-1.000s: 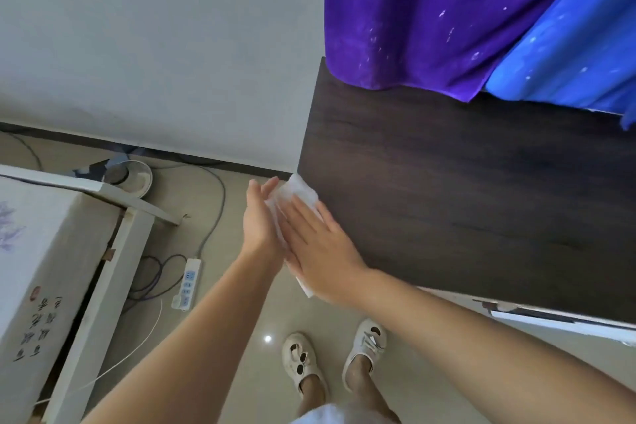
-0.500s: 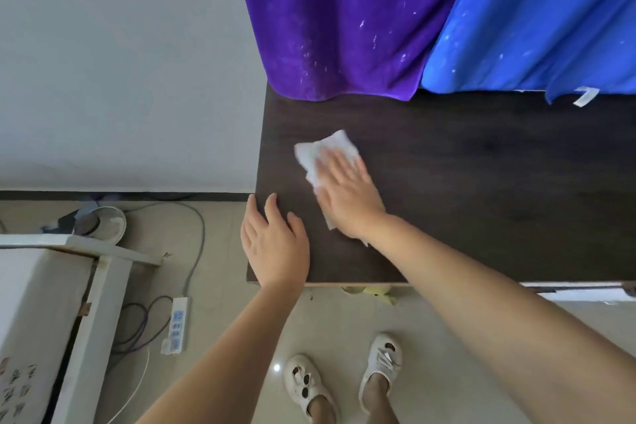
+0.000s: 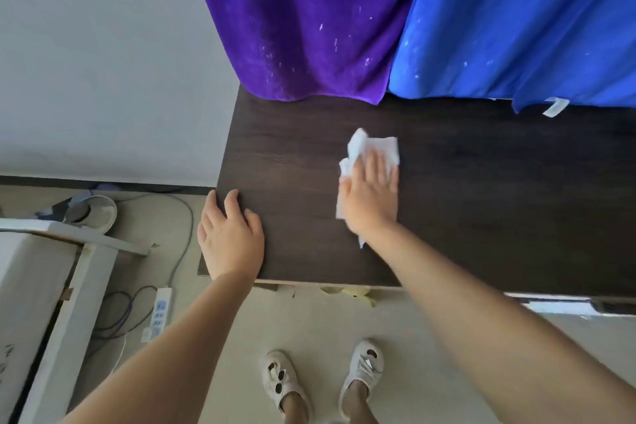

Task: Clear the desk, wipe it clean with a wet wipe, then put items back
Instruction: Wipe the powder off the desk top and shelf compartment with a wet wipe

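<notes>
A: Item one, desk (image 3: 499, 217): dark wood-grain top, its left end beside the pale wall.

B: Item two, wet wipe (image 3: 373, 148)?

A: White, crumpled, lying on the desk top about midway between front and back edges, toward the left half. The right hand (image 3: 371, 196) lies flat on it, fingers straight and together, pressing it to the wood; the wipe shows beyond the fingertips and along the thumb side.

B: Item three, left hand (image 3: 230, 237)?

A: Palm down on the desk's front left corner, fingers relaxed and spread, holding nothing.

B: Behind the desk?

A: Purple curtain (image 3: 303, 21) at left, blue curtain (image 3: 516, 17) at right, both hems reaching the back edge.

B: Floor items?

A: White power strip (image 3: 159, 313) with cables, left of the desk; a white cabinet (image 3: 41, 286) further left; the person's feet in pale slippers (image 3: 361, 372) in front of the desk.
</notes>
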Motion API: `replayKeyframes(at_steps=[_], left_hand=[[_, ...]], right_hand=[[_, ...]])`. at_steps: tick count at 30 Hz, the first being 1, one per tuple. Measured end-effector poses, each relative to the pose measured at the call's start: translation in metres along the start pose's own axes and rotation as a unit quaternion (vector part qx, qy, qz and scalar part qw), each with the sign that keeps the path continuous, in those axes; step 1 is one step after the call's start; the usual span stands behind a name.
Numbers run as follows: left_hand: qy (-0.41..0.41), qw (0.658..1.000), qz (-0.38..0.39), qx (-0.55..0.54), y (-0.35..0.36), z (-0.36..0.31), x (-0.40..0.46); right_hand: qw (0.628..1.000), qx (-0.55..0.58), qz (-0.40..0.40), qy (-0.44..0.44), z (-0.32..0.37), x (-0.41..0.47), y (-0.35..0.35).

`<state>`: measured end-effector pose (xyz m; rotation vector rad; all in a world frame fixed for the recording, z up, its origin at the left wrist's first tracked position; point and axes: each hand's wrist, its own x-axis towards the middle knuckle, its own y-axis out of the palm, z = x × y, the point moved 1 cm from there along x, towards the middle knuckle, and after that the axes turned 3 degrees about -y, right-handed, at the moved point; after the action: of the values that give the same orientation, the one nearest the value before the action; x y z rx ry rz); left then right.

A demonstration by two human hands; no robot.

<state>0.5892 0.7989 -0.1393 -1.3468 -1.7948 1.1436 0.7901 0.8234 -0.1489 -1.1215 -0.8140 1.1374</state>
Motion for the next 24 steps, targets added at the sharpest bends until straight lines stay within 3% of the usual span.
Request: replayKeyframes(at_steps=[2,4,7,9,12,14,19,22,24], left_hand=[[-0.007,1.000,-0.009,-0.002,0.000,0.000,0.000],[-0.009,1.000,-0.017,-0.006,0.000,0.000,-0.002],[-0.004,0.999,-0.031,-0.005,0.000,-0.001,-0.003],[0.002,0.999,-0.036,0.001,0.000,-0.002,-0.004],[0.008,0.999,-0.032,0.011,0.000,-0.003,-0.005],[0.039,0.999,-0.024,0.030,-0.001,-0.005,-0.008],[0.141,0.986,0.061,0.069,-0.007,-0.025,-0.041],[0.246,0.962,0.106,0.053,-0.015,-0.045,-0.067],[0.299,0.947,0.118,0.023,-0.024,-0.063,-0.080]], right_hand=[[0.983,-0.005,0.017,-0.183,0.044,-0.046,0.018],[0.950,-0.016,0.055,-0.308,0.056,-0.074,0.019],[0.924,-0.034,0.089,-0.369,0.010,-0.068,0.007],[0.945,-0.059,0.083,-0.309,-0.044,-0.058,-0.009],[0.987,-0.064,0.031,-0.143,-0.135,-0.064,-0.036],[0.996,-0.059,0.014,-0.067,-0.173,-0.085,-0.047],[0.999,0.029,-0.027,0.005,-0.163,-0.122,-0.070],[0.991,0.105,-0.026,0.081,-0.145,-0.127,-0.099],[0.984,0.151,-0.035,0.087,-0.137,-0.132,-0.122]])
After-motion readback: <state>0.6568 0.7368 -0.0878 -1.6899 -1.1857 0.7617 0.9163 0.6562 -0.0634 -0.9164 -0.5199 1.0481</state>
